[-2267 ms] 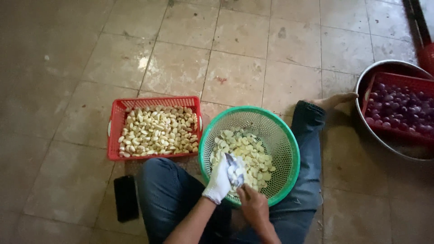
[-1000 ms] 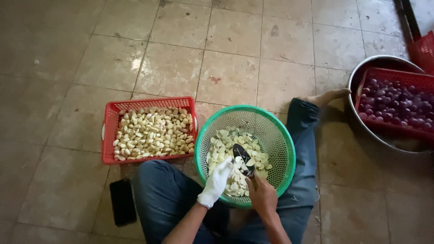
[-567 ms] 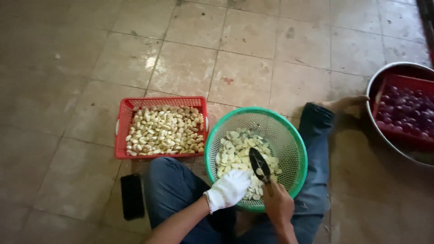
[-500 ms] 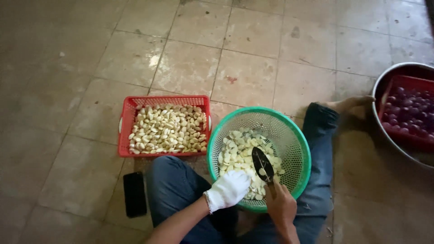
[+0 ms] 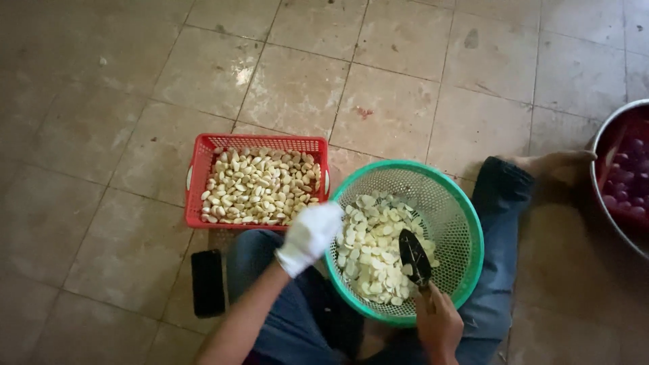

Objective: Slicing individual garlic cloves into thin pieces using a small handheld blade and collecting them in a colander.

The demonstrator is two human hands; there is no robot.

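My left hand [image 5: 311, 233] wears a white glove and hovers over the gap between the red basket [image 5: 197, 177] and the green round basket [image 5: 466, 223]. Its fingers look curled, and whether they hold anything is hidden. The red basket is filled with pale peeled cloves [image 5: 260, 186]. More pale cut pieces [image 5: 368, 247] lie in the green basket, which rests on my lap. My bare right hand [image 5: 439, 324] grips a knife whose dark blade [image 5: 414, 257] points into the green basket.
A black phone [image 5: 207, 282] lies on the tiled floor by my left knee. A metal basin [image 5: 598, 196] at the right edge holds a red crate of purple-red bulbs [image 5: 629, 182]. My bare foot [image 5: 547, 162] lies next to the basin.
My gloved left hand has left the green basket and moved left toward the red basket. The right hand still holds the knife over the green basket.
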